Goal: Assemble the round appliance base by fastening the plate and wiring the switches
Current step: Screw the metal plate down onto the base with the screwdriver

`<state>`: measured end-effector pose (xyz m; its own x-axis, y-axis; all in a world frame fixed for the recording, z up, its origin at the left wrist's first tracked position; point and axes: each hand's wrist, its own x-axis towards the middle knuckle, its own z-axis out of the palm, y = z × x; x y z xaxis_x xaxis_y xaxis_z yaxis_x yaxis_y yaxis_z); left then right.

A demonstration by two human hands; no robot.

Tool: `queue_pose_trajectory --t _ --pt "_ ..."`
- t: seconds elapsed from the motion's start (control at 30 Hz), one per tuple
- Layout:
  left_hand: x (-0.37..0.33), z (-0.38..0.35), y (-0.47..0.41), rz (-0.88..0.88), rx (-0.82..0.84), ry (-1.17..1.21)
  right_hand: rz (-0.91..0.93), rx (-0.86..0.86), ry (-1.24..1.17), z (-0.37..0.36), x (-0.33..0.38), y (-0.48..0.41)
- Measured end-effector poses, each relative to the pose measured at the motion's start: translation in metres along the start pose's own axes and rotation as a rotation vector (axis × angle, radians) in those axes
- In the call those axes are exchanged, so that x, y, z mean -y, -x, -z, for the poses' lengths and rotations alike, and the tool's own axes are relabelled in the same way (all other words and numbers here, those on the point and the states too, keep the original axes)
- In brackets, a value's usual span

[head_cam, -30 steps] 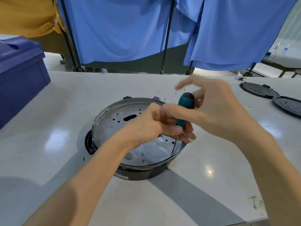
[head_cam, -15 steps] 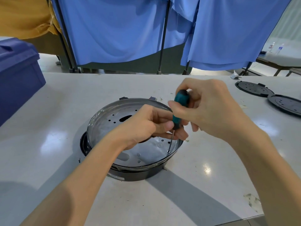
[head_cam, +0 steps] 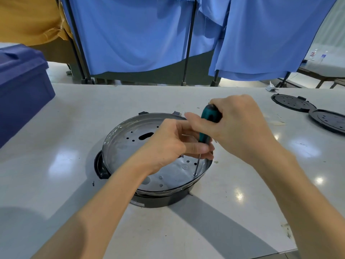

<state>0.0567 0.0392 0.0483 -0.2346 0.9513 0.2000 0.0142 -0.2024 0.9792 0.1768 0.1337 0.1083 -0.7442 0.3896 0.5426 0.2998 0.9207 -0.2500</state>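
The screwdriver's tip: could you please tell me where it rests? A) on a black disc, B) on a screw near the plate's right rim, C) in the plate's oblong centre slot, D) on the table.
B: the screwdriver, held by the right hand and left hand, meets a screw by the metal plate's right rim.

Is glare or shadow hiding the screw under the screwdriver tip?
Head view: no, the screw sits clear and lit at the screwdriver tip; the metal plate only sheens softly; lamp glints dot the table; shadows fall nearer the camera; frame edges bow.
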Motion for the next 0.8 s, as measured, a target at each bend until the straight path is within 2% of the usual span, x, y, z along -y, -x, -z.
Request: queue_pose_trajectory --t 0.07,0.17,0.23,0.3,0.43,0.53,0.6,0.7,0.8 --pt "0.002 0.001 -0.001 0.000 -0.005 0.003 -0.020 0.014 0.064 0.001 0.002 -0.002" --pt "0.000 0.005 0.001 0.022 0.066 0.003 0.027 0.083 -0.169 0.010 -0.004 -0.003" --pt "-0.003 0.008 0.004 0.034 0.098 0.007 0.070 0.064 -0.269 0.009 -0.006 -0.001" --pt "-0.005 0.006 0.004 0.035 0.074 0.001 0.053 0.004 -0.222 0.002 -0.004 0.001" --pt "-0.003 0.000 -0.001 -0.021 -0.025 -0.039 -0.028 -0.004 0.012 -0.004 -0.002 -0.002" --pt "-0.002 0.002 -0.001 -0.007 0.037 -0.030 0.013 0.082 -0.162 0.007 -0.006 -0.005" --pt "-0.002 0.006 0.002 0.015 0.083 -0.006 0.069 0.071 -0.282 0.009 -0.007 -0.003" --pt "0.000 0.003 0.002 0.014 0.047 0.015 0.041 -0.026 -0.176 0.001 -0.005 -0.001" --pt "0.004 -0.001 0.000 0.006 -0.008 0.032 -0.003 -0.031 0.014 -0.002 -0.001 -0.002"
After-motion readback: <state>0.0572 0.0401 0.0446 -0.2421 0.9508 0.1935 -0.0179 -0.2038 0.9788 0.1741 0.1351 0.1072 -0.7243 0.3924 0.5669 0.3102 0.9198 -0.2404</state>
